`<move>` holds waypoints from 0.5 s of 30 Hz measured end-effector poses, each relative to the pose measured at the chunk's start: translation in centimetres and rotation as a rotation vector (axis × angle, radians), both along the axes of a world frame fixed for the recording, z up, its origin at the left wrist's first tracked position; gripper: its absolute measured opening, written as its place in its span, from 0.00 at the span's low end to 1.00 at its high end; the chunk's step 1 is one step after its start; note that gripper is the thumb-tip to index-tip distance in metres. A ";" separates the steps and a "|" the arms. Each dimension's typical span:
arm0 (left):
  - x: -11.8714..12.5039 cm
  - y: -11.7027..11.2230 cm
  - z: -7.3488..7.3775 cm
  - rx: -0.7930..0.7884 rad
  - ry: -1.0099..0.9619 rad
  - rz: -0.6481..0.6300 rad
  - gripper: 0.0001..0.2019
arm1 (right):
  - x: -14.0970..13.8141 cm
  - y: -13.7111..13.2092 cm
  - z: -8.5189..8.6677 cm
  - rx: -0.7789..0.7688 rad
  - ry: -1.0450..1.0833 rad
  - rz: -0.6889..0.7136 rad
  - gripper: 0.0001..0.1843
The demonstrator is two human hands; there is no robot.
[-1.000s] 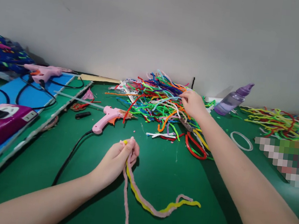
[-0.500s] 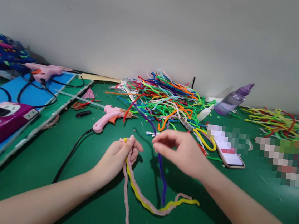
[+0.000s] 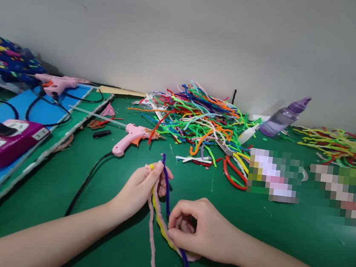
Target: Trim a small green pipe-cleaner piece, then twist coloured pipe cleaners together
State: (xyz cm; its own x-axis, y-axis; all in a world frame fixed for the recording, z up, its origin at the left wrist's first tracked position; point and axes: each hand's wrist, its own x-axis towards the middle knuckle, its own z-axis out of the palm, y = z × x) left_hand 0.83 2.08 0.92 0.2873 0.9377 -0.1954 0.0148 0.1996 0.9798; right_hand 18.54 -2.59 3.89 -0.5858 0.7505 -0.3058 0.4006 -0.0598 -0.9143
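My left hand (image 3: 146, 183) pinches a bundle of pipe cleaners between thumb and fingers. A pink pipe cleaner (image 3: 152, 244) hangs from it toward the near edge. A yellow pipe cleaner (image 3: 162, 229) runs beside a second pink strand toward my right hand. Closed in a pinch, my right hand (image 3: 191, 227) grips a purple pipe cleaner (image 3: 168, 188) partway along. The purple one's upper end stands beside my left fingertips; whether it touches them I cannot tell. Its lower end trails below my right hand, which hides the far ends of the yellow and pink strands.
Behind my hands lies a pink glue gun (image 3: 130, 139). A heap of mixed pipe cleaners (image 3: 195, 118) is by the wall, with red-handled scissors (image 3: 234, 176), a white glue bottle (image 3: 247, 134) and a purple water bottle (image 3: 280, 119). A purple power strip (image 3: 12, 144) sits at left.
My right hand has moved down and toward me with the purple pipe cleaner, bringing its upper end beside my left fingertips. The left hand keeps its pinch.
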 end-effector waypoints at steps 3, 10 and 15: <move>0.0 0.1 -0.1 0.022 -0.012 -0.003 0.21 | 0.0 -0.2 -0.2 -0.095 0.033 0.031 0.02; 0.0 0.1 0.0 -0.001 -0.056 -0.096 0.21 | 0.0 0.0 -0.5 -0.180 0.048 0.034 0.03; -0.1 -0.1 -0.5 -0.031 -0.056 -0.130 0.21 | 0.1 0.1 -0.3 -0.148 0.022 0.065 0.03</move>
